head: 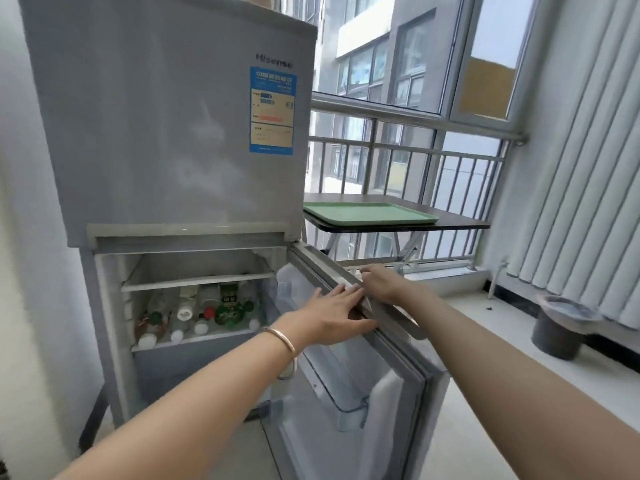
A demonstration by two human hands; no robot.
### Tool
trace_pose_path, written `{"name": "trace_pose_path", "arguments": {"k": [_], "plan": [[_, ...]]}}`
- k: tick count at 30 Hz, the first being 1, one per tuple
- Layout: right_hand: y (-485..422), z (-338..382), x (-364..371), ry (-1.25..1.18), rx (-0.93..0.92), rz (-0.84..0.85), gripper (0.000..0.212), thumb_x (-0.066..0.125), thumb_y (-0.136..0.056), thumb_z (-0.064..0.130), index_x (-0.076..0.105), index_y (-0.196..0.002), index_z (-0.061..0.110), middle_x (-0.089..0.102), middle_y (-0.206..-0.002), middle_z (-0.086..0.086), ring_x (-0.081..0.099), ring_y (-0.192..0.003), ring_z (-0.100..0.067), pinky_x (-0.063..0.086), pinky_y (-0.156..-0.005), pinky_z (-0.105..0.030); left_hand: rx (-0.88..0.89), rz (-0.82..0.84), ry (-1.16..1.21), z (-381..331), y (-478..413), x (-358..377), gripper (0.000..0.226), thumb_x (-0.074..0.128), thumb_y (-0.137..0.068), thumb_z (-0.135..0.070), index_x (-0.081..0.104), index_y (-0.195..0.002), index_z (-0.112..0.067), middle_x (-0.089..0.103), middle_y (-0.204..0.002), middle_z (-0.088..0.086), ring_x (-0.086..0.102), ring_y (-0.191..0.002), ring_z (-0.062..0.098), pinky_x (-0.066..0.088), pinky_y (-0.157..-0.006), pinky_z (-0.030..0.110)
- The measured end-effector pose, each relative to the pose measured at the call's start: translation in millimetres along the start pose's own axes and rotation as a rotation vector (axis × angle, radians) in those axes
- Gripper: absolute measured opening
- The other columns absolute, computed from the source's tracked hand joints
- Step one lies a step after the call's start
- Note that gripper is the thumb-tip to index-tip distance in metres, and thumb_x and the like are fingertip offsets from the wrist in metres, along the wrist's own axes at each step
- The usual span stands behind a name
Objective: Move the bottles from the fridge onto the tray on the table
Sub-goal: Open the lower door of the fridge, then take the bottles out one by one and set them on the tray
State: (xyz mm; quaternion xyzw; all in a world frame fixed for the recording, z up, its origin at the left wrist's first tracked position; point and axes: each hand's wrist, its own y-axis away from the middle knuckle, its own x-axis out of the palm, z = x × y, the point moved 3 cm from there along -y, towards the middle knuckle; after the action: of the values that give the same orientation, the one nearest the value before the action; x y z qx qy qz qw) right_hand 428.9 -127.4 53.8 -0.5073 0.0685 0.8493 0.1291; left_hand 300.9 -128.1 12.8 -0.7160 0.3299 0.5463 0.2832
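Observation:
A grey fridge [173, 133] stands at the left with its lower door [374, 372] swung open. Several bottles [194, 313] lie and stand on the lower shelf inside, one of them green. My left hand [332, 313] lies flat with spread fingers on the inner side of the door's top edge. My right hand [381, 284] grips that top edge from the outer side. A green tray [370, 213] sits with nothing on it on a small dark table [460, 223] to the right of the fridge, by the window.
A railing and window run behind the table. A white radiator [571, 185] covers the right wall. A dark round bin [557, 327] stands on the low ledge below it. The open door juts into the floor space in front of me.

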Motion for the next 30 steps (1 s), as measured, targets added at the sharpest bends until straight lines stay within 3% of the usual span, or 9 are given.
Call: {"name": "trace_pose_path", "arguments": {"k": [6, 11, 23, 25, 28, 30], "plan": [[15, -77, -21, 0.173, 0.174, -0.038, 0.048, 0.032, -0.098, 0.021, 0.041, -0.136, -0.007, 0.055, -0.134, -0.023, 0.055, -0.12, -0.035, 0.043, -0.098, -0.038, 0.03, -0.048, -0.112, -26, -47, 17, 0.092, 0.036, -0.087, -0.068, -0.006, -0.154, -0.02, -0.01, -0.163, -0.004, -0.008, -0.15, 0.014, -0.002, -0.121, 0.048], [23, -114, -20, 0.305, 0.162, -0.17, 0.055, 0.014, -0.094, 0.048, 0.04, -0.135, 0.024, 0.055, -0.135, -0.009, 0.053, -0.121, -0.031, 0.041, -0.098, -0.048, -0.01, -0.052, -0.182, -31, -73, 26, 0.104, 0.039, -0.079, -0.078, -0.012, -0.153, -0.026, -0.016, -0.161, -0.003, -0.013, -0.149, 0.014, -0.007, -0.119, 0.052], [16, -125, -16, 0.377, 0.104, -0.235, 0.048, 0.015, -0.098, 0.046, 0.046, -0.125, 0.021, 0.055, -0.131, -0.012, 0.048, -0.123, -0.03, 0.039, -0.098, -0.05, -0.021, -0.081, -0.171, -28, -81, 33, 0.102, 0.037, -0.08, -0.078, -0.016, -0.152, -0.028, -0.018, -0.161, -0.005, -0.015, -0.149, 0.014, -0.004, -0.119, 0.054], [17, -117, -18, 0.397, 0.081, -0.315, 0.045, 0.02, -0.098, 0.042, 0.048, -0.124, 0.019, 0.055, -0.128, -0.012, 0.049, -0.121, -0.031, 0.037, -0.098, -0.048, -0.025, -0.118, -0.117, -25, -76, 32, 0.099, 0.036, -0.083, -0.075, -0.015, -0.152, -0.027, -0.017, -0.161, -0.005, -0.012, -0.149, 0.014, -0.002, -0.12, 0.052], [16, -84, -18, 0.416, -0.127, -0.514, 0.035, 0.035, -0.097, 0.029, 0.054, -0.121, 0.012, 0.06, -0.122, -0.012, 0.053, -0.114, -0.031, 0.038, -0.096, -0.043, -0.1, -0.28, 0.005, -4, -63, 26, 0.087, 0.034, -0.091, -0.065, -0.01, -0.153, -0.024, -0.011, -0.162, -0.003, -0.007, -0.15, 0.015, 0.003, -0.121, 0.048], [11, -53, -10, 0.397, -0.285, -0.532, 0.034, 0.041, -0.093, 0.021, 0.057, -0.121, 0.011, 0.062, -0.122, -0.01, 0.054, -0.114, -0.028, 0.037, -0.098, -0.041, -0.167, -0.401, -0.019, 22, -50, 18, 0.077, 0.033, -0.095, -0.057, -0.002, -0.155, -0.022, -0.004, -0.163, -0.001, -0.001, -0.151, 0.016, 0.007, -0.122, 0.044]]}}
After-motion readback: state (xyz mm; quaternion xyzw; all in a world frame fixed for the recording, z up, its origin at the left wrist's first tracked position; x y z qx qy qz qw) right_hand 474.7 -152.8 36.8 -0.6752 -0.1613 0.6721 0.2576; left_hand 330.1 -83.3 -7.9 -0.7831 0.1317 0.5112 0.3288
